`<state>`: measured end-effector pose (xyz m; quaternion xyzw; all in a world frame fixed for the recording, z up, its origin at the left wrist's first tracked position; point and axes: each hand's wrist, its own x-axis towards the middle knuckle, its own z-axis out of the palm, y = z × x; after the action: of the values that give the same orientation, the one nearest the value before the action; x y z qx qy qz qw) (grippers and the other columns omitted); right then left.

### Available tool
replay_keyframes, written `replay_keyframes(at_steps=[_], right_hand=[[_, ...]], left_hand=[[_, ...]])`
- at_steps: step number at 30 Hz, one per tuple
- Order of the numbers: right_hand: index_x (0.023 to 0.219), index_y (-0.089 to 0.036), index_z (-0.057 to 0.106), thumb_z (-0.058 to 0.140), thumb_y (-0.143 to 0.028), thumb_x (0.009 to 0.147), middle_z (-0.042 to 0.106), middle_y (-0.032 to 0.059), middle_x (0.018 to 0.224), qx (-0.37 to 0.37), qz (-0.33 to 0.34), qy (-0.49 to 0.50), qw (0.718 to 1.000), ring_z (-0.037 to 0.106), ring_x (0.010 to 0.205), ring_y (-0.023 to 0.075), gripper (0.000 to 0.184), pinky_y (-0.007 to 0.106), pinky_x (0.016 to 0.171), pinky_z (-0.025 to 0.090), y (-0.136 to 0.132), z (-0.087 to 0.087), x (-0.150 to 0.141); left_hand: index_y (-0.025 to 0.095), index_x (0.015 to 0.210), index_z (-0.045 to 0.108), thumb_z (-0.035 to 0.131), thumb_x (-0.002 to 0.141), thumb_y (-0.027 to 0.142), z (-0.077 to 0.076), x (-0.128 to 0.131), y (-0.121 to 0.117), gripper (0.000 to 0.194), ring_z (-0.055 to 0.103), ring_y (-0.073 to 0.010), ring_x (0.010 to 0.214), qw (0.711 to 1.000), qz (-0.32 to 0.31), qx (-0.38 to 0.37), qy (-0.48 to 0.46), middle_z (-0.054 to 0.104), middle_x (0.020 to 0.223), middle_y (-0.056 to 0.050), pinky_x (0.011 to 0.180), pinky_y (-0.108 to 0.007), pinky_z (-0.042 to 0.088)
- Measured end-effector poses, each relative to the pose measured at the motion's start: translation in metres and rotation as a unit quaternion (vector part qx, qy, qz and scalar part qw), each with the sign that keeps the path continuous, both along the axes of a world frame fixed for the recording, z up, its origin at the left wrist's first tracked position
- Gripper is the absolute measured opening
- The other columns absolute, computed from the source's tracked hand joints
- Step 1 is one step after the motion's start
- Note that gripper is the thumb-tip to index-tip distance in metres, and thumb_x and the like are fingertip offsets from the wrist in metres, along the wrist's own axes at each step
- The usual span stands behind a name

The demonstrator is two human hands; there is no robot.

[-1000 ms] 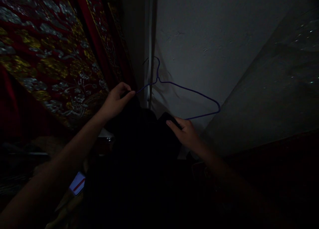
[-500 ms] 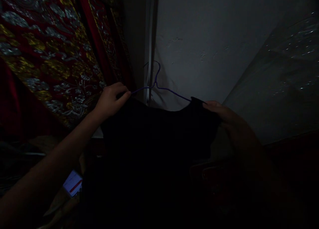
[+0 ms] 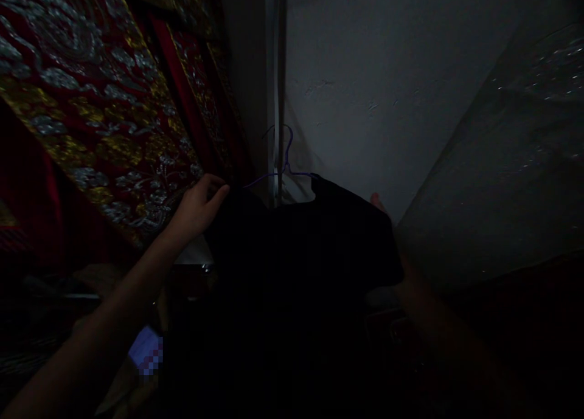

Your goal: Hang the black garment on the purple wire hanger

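Observation:
A black short-sleeved shirt hangs on a thin purple hanger, whose hook loops over a narrow upright bar. My left hand pinches the shirt at its left shoulder, close to the hanger's arm. Behind the right shoulder and sleeve is my right hand; only a fingertip pokes out above the cloth, so its grip is hidden. The hanger's right arm disappears under the fabric near the collar. Deep shadow hides most of the shirt's lower part.
Red cloth with gold and silver embroidery hangs on the left. The pale upright bar stands before a grey wall. Shiny clear sheeting covers the wall at right. A small lit purplish rectangle lies low at left.
The right shoulder of the shirt has come over the hanger's right arm, which was bare before. My right hand moved right, then behind the sleeve. My left hand stays at the left shoulder.

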<state>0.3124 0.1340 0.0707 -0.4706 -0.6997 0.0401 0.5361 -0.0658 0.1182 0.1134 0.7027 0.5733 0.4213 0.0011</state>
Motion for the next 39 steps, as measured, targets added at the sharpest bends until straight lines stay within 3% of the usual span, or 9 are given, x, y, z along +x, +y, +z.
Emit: replay_keyframes(at_steps=[6,12,17,22,25,28,33,37,39], right_hand=[[0.094,-0.019,0.076,0.066,-0.062,0.077,0.075,0.0084,0.073,-0.288,0.219,0.147,0.921,0.071,0.065,0.0261,0.047,0.036,0.056,0.054,-0.026,0.030,0.013],[0.107,-0.025,0.073,0.060,-0.048,0.081,0.076,0.0089,0.084,-0.208,0.176,0.195,0.942,0.072,0.077,0.0296,0.037,0.039,0.063,0.056,-0.063,0.054,0.011],[0.108,-0.028,0.070,0.073,-0.046,0.078,0.074,0.0052,0.090,-0.228,0.318,-0.017,0.920,0.070,0.077,0.0243,0.035,0.033,0.061,0.054,-0.121,0.030,-0.022],[0.105,-0.025,0.070,0.081,-0.046,0.076,0.073,0.0027,0.096,-0.210,0.527,-0.180,0.803,0.069,0.084,0.0185,0.037,0.029,0.073,0.053,-0.130,0.013,-0.065],[0.109,-0.024,0.068,0.073,-0.039,0.087,0.070,0.0059,0.109,-0.112,0.433,-0.085,0.890,0.066,0.103,0.0200,0.027,0.033,0.091,0.052,-0.097,0.008,-0.068],[0.128,-0.028,0.061,0.069,-0.037,0.089,0.060,0.0087,0.135,-0.064,0.312,0.022,0.948,0.055,0.128,0.0241,0.040,0.041,0.108,0.045,-0.058,-0.003,-0.061],[0.101,-0.021,0.075,0.068,-0.065,0.082,0.075,0.0045,0.089,-0.304,0.345,0.098,0.882,0.071,0.082,0.0223,0.048,0.032,0.073,0.057,-0.030,-0.022,-0.053],[0.089,-0.022,0.075,0.077,-0.065,0.072,0.074,0.0015,0.074,-0.286,0.287,0.294,0.866,0.070,0.068,0.0206,0.046,0.027,0.060,0.055,-0.016,-0.005,-0.060],[0.089,-0.022,0.073,0.080,-0.061,0.072,0.075,0.0022,0.075,-0.248,0.265,0.378,0.852,0.073,0.074,0.0227,0.043,0.030,0.066,0.059,-0.003,0.012,-0.063]], left_hand=[[0.016,0.089,0.069,0.045,0.097,0.044,0.004,0.002,0.008,0.038,0.063,-0.0215,0.078,0.998,0.042,0.053,0.001,0.070,0.084,-0.005,0.073,-0.032,0.046],[0.020,0.106,0.067,0.048,0.098,0.043,0.035,0.040,-0.011,0.030,0.056,-0.0252,0.120,0.974,-0.020,0.222,-0.035,0.064,0.121,-0.009,0.106,-0.037,0.043],[0.016,0.111,0.063,0.033,0.099,0.058,0.032,0.081,-0.063,0.053,0.067,-0.0260,0.103,0.944,-0.244,-0.074,-0.208,0.071,0.109,-0.013,0.088,-0.039,0.054],[0.026,0.107,0.055,0.059,0.085,0.047,0.015,0.080,-0.124,0.031,0.053,-0.0137,0.051,0.882,-0.191,-0.258,-0.345,0.063,0.072,-0.001,0.050,-0.029,0.045],[0.029,0.099,0.056,0.063,0.082,0.052,0.010,0.046,-0.152,0.030,0.031,-0.0098,0.039,0.838,-0.207,-0.385,-0.327,0.046,0.053,0.006,0.039,-0.025,0.026],[0.028,0.092,0.065,0.065,0.084,0.054,0.013,0.011,-0.167,0.027,0.035,-0.0108,0.042,0.818,-0.239,-0.452,-0.264,0.044,0.049,0.004,0.042,-0.024,0.024],[0.023,0.090,0.070,0.062,0.086,0.054,0.024,-0.015,-0.154,0.032,0.047,-0.0125,0.049,0.919,-0.152,-0.310,-0.191,0.054,0.056,0.002,0.045,-0.022,0.038],[0.022,0.111,0.066,0.065,0.086,0.048,0.027,-0.021,-0.125,0.036,0.066,-0.0188,0.071,0.995,-0.058,-0.070,-0.052,0.072,0.084,-0.002,0.063,-0.028,0.054],[0.022,0.116,0.064,0.063,0.090,0.038,0.023,-0.023,-0.115,0.031,0.067,-0.0226,0.096,0.995,0.000,0.095,0.038,0.072,0.107,-0.005,0.087,-0.037,0.055]])
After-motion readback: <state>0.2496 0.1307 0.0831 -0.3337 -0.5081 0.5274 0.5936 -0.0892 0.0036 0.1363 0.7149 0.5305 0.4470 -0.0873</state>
